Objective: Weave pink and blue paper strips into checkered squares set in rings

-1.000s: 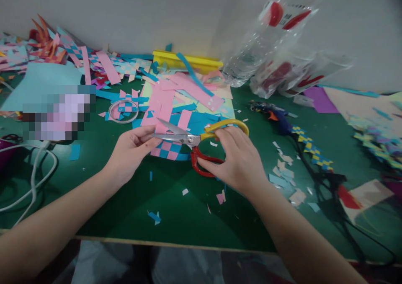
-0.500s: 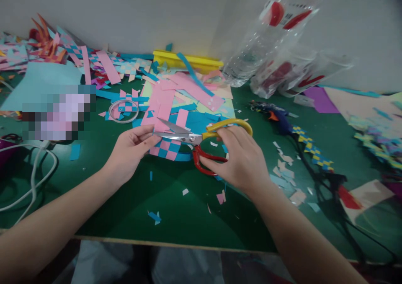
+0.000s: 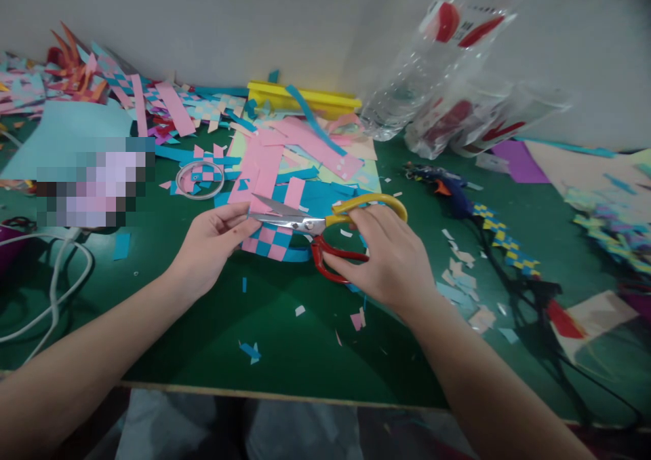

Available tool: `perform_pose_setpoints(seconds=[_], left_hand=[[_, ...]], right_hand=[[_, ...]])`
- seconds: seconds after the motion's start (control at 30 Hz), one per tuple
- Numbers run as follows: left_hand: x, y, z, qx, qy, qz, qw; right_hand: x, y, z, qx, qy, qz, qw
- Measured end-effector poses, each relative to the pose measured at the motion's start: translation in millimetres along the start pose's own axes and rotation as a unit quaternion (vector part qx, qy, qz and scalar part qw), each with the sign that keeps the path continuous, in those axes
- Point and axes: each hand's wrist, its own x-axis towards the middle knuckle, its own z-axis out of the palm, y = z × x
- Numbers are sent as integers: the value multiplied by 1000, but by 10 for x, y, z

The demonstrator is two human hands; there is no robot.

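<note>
My right hand [image 3: 389, 260] is closed around a pair of scissors [image 3: 308, 225], its fingers through one yellow and one red handle. The blades are slightly apart and point left, lying across a woven pink-and-blue checkered paper [image 3: 274, 241]. With thumb and fingers pinched together, my left hand [image 3: 216, 239] grips the left edge of that checkered paper, right by the blade tips. Whether the lower blade lies over or under the paper's edge is hard to tell. Pink paper strips [image 3: 262, 165] lie just behind the blades.
A roll of tape [image 3: 200, 179] lies left of the paper pile, near a blurred-out device with a white cable [image 3: 66, 243]. Plastic cups [image 3: 452, 117] lean at the back right. A dark corded tool [image 3: 455, 199] and paper scraps [image 3: 460, 270] lie on the right.
The scissors and my right hand have shifted very slightly to the left. My left hand stays where it was.
</note>
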Motion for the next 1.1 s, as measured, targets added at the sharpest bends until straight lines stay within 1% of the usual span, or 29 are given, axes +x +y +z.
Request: perform_pose_setpoints(seconds=[0.13,0.3,0.43,0.6,0.87,0.97,1.1], left_hand=[[3,4,-6,1,-11,-5,1000],[6,14,0,5,0,-17,1000],[2,22,3,2,5,-14,1000],[-2,34,5,14,-12,-9,1000],[6,26,3,21,0,5,1000],[8,23,-6,30,3,6,1000],[6,12,-6,34,-10,8,999]], right_hand=[[0,1,-7,-2,-2,-4,1000],[4,-7,-6,6,-4,0,1000],[-1,-6,-3,19,-14,7,1000],[-15,2,2,33,-16,9,999],[-14,-3,1,37,-28,20,999],[-26,4,7,40,-22,18,999],[-39,21,13,41,-10,25,999]])
